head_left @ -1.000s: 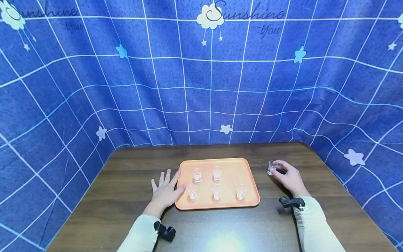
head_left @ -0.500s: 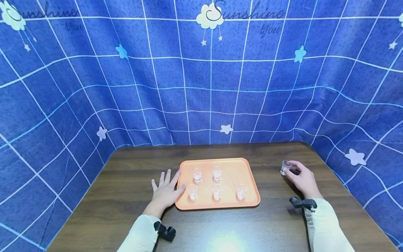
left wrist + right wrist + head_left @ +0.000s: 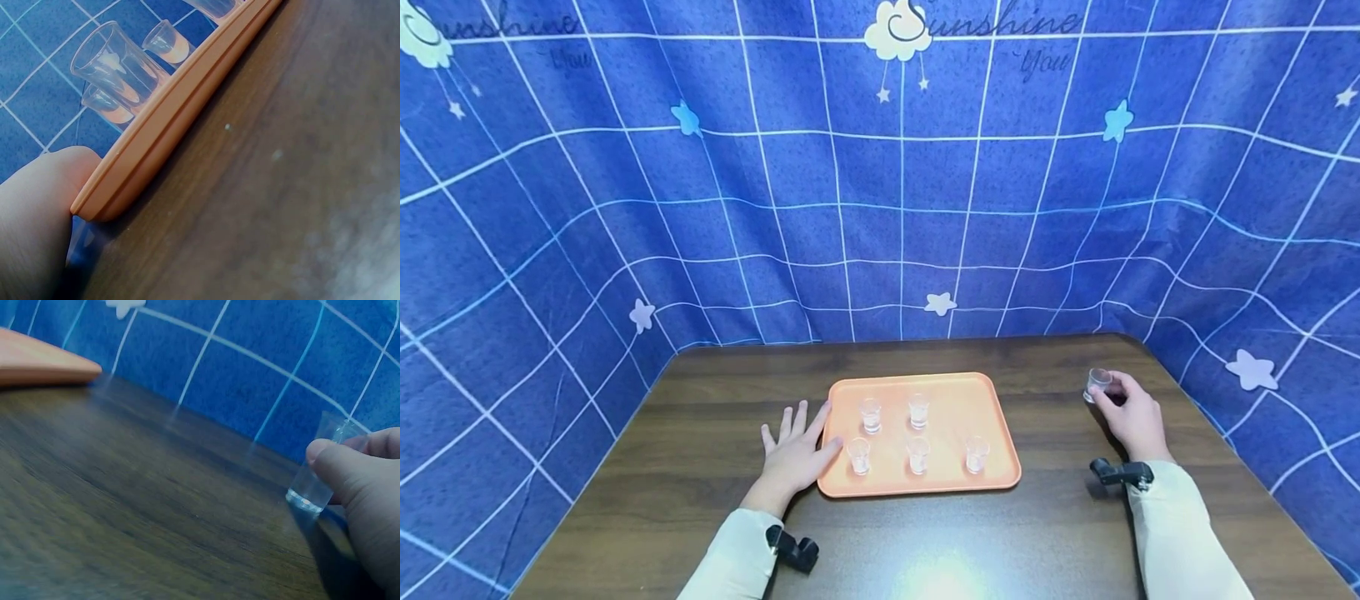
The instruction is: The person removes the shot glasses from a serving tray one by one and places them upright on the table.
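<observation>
My right hand (image 3: 1137, 417) pinches a small clear shot glass (image 3: 1097, 385) between thumb and fingers, right of the tray near the table's back right. In the right wrist view the thick base of that shot glass (image 3: 306, 499) is right at the tabletop. An orange tray (image 3: 955, 408) lies mid-table and bears several more shot glasses (image 3: 917, 456), all upright, in a back and a front row. With fingers spread, my left hand (image 3: 796, 458) rests at the tray's left edge, the thumb over its rim. The left wrist view shows this hand against the tray's corner (image 3: 106, 200).
The dark wooden table (image 3: 700, 467) reaches back to a blue curtain (image 3: 865, 183) with white grid lines, which also runs along both sides. A black wrist camera (image 3: 793, 552) sits on the left wrist, and another black camera (image 3: 1120, 475) on the right.
My right hand has carried the shot glass to the right, away from the tray, then slightly farther back. The left hand and the tray have stayed in place.
</observation>
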The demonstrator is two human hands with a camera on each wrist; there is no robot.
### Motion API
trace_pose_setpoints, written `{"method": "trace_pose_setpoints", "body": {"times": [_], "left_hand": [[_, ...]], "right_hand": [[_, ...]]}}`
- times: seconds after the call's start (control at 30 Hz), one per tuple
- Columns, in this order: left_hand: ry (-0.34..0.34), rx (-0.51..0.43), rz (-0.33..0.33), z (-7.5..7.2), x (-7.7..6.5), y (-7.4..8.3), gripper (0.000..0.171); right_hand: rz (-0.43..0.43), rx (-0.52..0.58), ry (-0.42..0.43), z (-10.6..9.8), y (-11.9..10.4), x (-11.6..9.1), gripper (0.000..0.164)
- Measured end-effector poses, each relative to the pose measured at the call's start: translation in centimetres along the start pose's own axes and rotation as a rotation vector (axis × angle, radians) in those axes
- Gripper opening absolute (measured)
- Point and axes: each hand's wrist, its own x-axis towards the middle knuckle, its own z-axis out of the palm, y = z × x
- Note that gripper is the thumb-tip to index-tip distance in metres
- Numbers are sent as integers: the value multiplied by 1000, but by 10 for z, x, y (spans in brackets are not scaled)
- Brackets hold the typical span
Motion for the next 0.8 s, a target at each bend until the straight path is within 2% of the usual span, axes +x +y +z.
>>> {"method": "trace_pose_setpoints", "body": {"times": [0.33, 0.53, 0.7, 0.8], "left_hand": [[11, 3, 2, 5, 0, -4, 74], [8, 1, 1, 5, 2, -3, 75], [10, -3, -1, 3, 2, -2, 74], [0, 0, -3, 3, 3, -2, 75]], "right_hand": [[-7, -66, 60, 3, 14, 23, 47], [24, -78, 45, 0, 14, 26, 50], [118, -23, 11, -2, 7, 23, 63], [218, 46, 77, 0, 3, 20, 73]]}}
